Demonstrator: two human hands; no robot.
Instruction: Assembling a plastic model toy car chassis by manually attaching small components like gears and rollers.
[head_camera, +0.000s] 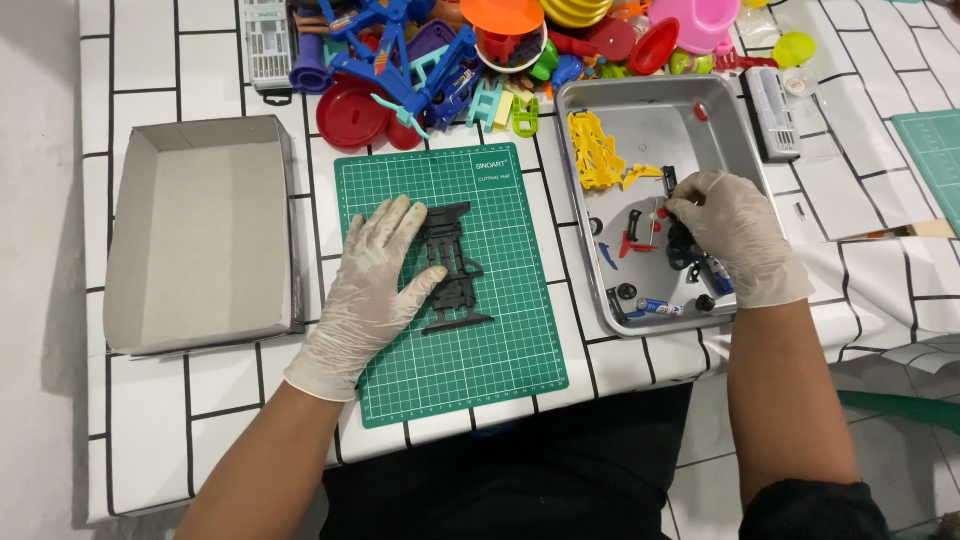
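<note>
My left hand (375, 285), in a pale glove, lies flat on the green cutting mat (500, 330), its fingers pressing the left side of a black plastic toy chassis (455, 265). My right hand (735, 235), gloved too, reaches into the metal tray (640, 110) and curls its fingers around small black parts (683, 245) there. In the tray also lie a yellow toy piece (595, 150), a red part (632, 245), small black wheels (627, 291) and a battery (660, 307).
An open grey cardboard box (200, 235) sits left of the mat. A heap of colourful plastic toys (450, 60) crowds the far table edge. A white rectangular device (772, 112) lies right of the tray, and another green mat (935, 155) shows at far right.
</note>
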